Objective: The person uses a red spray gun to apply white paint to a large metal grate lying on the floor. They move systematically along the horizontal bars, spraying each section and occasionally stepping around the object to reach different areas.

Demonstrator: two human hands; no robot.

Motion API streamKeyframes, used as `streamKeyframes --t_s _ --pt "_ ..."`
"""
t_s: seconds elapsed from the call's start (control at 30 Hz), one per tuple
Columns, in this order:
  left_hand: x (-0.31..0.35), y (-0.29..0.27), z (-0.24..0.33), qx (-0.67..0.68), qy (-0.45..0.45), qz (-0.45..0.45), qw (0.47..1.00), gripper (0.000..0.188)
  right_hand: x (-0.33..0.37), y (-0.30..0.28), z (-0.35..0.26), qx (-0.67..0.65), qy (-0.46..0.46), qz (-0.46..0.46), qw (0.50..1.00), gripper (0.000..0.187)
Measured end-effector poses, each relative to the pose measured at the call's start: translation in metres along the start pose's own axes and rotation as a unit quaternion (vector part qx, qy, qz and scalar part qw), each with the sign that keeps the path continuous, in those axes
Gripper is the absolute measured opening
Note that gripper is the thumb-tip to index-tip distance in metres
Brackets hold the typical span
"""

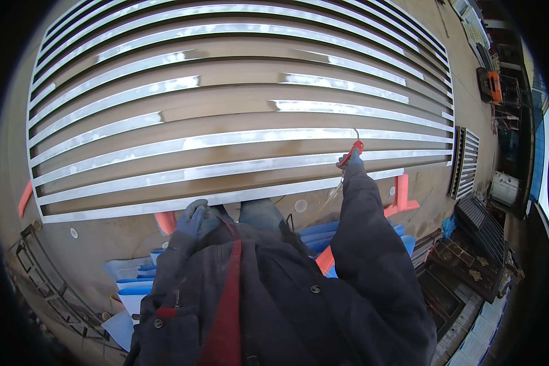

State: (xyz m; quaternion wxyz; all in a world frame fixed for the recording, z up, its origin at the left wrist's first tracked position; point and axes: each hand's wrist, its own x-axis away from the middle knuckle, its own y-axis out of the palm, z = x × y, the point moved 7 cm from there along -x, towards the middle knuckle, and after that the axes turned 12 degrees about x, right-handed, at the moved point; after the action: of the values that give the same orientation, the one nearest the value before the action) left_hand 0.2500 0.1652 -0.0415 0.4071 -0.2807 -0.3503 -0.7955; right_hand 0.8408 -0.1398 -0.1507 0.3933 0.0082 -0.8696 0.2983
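Note:
A wide slatted metal frame (226, 139), with long parallel white and brown bars, lies before me on pink-red supports. My right hand (350, 160), in a dark glove, reaches over its near bars. It is closed round a red air blow gun (356, 146) with a thin curved nozzle pointing away from me. A thin pale hose hangs below that hand. By my body, at the frame's near edge, my left hand (192, 218) is gloved in grey-blue. Its fingers are loosely curled, and nothing shows in them.
A pink-red stand leg (401, 194) juts out at the near right. Blue and white sheets (131, 287) lie around my feet. Dark metal racks (55, 283) stand at left. Smaller slatted panels (465, 161) and an orange machine (493, 86) are at right.

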Motion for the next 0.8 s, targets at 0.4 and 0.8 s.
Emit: streamKeyframes --t_s 0.4,0.8 --pt "-0.022 0.153 -0.029 -0.242 0.074 -0.048 0.966 0.036 0.005 0.166 -0.012 0.202 -0.113 -0.271 0.934 0.066" --pt "-0.017 0.129 -0.009 -0.048 -0.048 -0.016 0.998 0.033 0.111 0.253 -0.018 0.237 -0.145 -0.307 0.910 0.065"
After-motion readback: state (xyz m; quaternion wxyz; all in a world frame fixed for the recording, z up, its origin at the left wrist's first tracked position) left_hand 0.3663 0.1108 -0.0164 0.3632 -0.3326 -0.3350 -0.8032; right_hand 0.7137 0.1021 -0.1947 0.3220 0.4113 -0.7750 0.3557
